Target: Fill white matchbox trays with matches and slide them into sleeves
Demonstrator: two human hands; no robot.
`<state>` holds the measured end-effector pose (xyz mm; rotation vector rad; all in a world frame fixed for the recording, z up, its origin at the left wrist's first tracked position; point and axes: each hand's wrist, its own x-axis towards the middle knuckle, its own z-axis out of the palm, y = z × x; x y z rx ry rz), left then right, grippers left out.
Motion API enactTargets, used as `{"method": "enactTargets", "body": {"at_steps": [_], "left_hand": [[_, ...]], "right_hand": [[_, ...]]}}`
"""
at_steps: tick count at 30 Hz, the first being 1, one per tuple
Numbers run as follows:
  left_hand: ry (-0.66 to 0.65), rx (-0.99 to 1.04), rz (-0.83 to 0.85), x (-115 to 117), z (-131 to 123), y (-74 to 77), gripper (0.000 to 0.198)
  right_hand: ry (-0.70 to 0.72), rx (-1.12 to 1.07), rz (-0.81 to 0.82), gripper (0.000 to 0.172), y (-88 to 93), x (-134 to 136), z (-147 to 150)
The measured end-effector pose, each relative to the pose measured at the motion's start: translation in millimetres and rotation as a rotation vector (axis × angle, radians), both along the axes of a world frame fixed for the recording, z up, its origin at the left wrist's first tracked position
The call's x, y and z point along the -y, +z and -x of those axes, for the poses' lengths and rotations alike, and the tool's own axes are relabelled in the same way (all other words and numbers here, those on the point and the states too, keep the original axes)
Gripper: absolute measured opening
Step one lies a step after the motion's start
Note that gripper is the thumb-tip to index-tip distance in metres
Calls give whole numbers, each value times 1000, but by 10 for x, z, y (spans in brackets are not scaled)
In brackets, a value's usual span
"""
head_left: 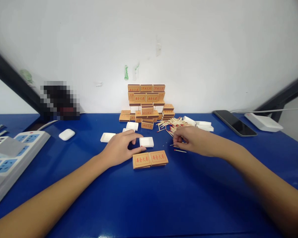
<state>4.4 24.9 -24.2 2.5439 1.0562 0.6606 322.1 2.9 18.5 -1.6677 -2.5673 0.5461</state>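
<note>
White tray [146, 142] is sitting mid-tabletop [149, 201], left hand [119, 147] is framing its left end with a loosely open grip, right hand [193, 138] is bunching its fingertips by the matches [174, 125] (can't tell around what), so steadying and pinching lightly is probably paying off.

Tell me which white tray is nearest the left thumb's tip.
The tray just behind the paired matchboxes; the others lie beyond the left hand or beside the match pile.

Hands [119, 146] near white tray [146, 142] and match pile [172, 123]
</note>
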Motion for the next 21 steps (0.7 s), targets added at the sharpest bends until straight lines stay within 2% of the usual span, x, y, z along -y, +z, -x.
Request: {"method": "enactTargets", "body": {"at_steps": [4, 8, 15, 18, 21], "left_hand": [[6, -1, -1, -8, -5, -3, 33], [6, -3, 10, -9, -6, 3, 33], [5, -10, 7, -5, -4, 5, 34], [1, -8, 10, -4, -2, 7, 34], [5, -4, 14, -2, -6, 10, 34]], "right_hand": [[-42, 19, 38, 4, 22, 40, 54], [-27, 44, -27, 5, 28, 59, 92], [42, 62, -37, 17, -5, 50, 47], [43, -18, -59, 21, 34, 67, 21], [-18, -184, -84, 25, 68, 98, -13]]}}
